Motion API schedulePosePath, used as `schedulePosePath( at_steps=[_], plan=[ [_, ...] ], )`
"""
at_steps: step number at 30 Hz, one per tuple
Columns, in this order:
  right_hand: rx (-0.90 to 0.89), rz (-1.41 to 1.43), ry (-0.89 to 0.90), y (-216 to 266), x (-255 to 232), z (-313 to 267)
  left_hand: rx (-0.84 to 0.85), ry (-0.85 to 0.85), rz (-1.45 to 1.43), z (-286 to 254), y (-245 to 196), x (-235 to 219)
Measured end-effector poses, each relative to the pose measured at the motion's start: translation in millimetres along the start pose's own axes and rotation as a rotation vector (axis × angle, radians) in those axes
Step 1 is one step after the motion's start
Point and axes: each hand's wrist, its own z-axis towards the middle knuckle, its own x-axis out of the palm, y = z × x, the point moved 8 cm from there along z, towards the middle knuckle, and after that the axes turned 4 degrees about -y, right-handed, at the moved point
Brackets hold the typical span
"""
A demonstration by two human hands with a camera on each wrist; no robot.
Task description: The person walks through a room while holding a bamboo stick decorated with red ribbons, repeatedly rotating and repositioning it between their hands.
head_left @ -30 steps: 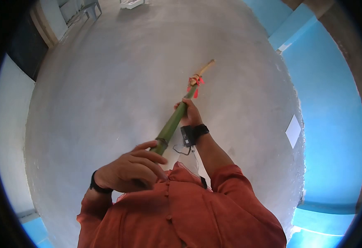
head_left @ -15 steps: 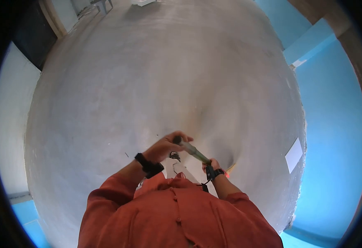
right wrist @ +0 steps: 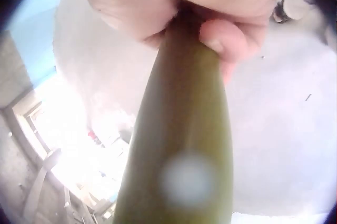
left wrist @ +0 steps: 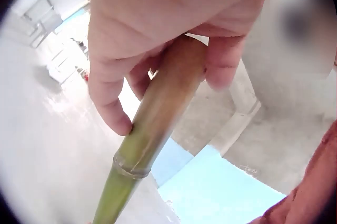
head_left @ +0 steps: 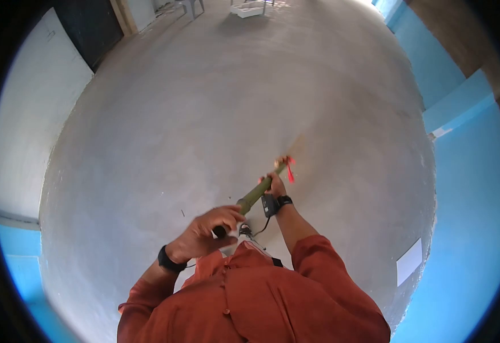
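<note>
A green bamboo pole [head_left: 254,195] slants away from the body in the head view, its dark hollow end nearest. Towards its far end hang red tassels [head_left: 291,172], and beyond them a pale tip [head_left: 298,147] looks blurred. My right hand [head_left: 276,186] grips the pole just short of the tassels; in the right wrist view a thumb or finger curls over the bamboo. At the near end, my left hand [head_left: 207,230] holds the pole between fingers and thumb. The left wrist view shows the brownish end inside that hand and a ringed joint [left wrist: 130,167] below the fingertips.
A grey floor [head_left: 204,114] spreads all round. Far ahead stand a white tray-like thing [head_left: 247,10] and a grey chair [head_left: 190,8]. A white sheet [head_left: 410,263] lies by the blue wall [head_left: 467,183] at right. One shoe [head_left: 245,230] shows below the pole.
The pole first swung so its far end dipped rightward near the body, then swung back to point forward. Both hands moved with it, and the head view shifted.
</note>
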Motion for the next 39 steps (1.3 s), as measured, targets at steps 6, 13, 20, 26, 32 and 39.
schedulePosePath(
  at_steps=[6,13,20,26,32,39],
  plan=[
    [0.059,0.028,0.337,-51.5,102.8,-3.5,0.208,-0.200,0.165,-88.1,-20.2,-30.2],
    [0.698,-0.051,0.333,-245.7,142.7,-121.4,0.239,-0.466,0.480,-190.0,-112.9,-42.3],
    [1.035,-0.528,0.268,-429.1,75.8,-214.9,0.241,-0.348,0.667,-201.0,-132.0,-15.8],
    [0.886,-0.794,0.596,-460.7,16.0,-161.7,0.169,-0.587,0.438,-214.5,-84.5,-54.5],
    [0.931,-0.649,0.242,-322.3,3.8,-165.8,0.419,-0.310,0.255,-211.7,-110.0,-29.0],
    [0.357,-0.762,0.125,-161.2,28.4,-45.4,-0.088,-0.804,-0.265,-223.6,45.8,-43.5]
  ],
)
